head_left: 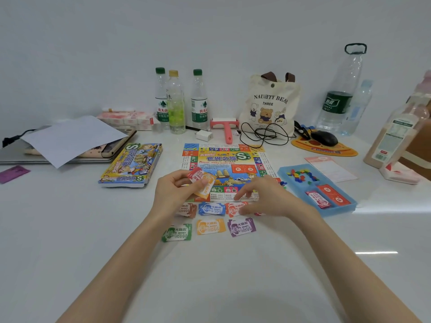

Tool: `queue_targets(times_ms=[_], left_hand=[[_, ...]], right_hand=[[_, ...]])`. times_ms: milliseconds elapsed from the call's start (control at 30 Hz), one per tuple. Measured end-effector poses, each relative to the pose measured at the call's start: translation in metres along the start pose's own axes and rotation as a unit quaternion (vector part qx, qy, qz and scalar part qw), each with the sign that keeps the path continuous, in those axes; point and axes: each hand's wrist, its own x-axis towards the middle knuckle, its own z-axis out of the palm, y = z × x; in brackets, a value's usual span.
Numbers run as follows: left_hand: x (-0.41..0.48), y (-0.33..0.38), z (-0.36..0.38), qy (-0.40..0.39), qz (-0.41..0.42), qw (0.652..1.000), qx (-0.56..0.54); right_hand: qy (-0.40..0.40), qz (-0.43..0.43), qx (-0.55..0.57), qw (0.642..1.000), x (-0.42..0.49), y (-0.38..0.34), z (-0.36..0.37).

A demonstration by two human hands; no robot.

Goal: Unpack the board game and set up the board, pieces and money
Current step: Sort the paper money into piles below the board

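The game board (224, 169) lies unfolded and flat at the middle of the table (210, 276), printed side up, a blue title banner at its centre and small squares round its rim. The game box (131, 165) lies flat just to its left, cover art up, turned at a slant. Right of the board, a blue plastic tray (338, 212) holds small coloured pieces (300, 174) in its far compartment and red card stacks (333, 194) in its near one. Between the board and the table's near edge lie two rows of play-money piles: brown (186, 209), blue (211, 209) and red (234, 209), then green (177, 233), orange (211, 226) and purple (241, 227). The left hand (172, 194) pinches red and orange notes (203, 183) above the board's near edge.
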Motion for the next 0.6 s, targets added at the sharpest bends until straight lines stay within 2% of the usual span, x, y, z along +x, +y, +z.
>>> queue_targets(times_ms=[167, 600], left_hand=[[0.0005, 0.0, 0.0001, 0.0, -0.003, 1.0, 0.004], [0.0005, -0.0013, 0.0001, -0.005, 0.002, 1.0, -0.002]], right_hand=[[-0.02, -0.008, -0.034, 0.999, 0.0033, -0.002, 0.0005], [-0.016, -0.001, -0.03, 0.999, 0.0057, 0.0035, 0.0032]])
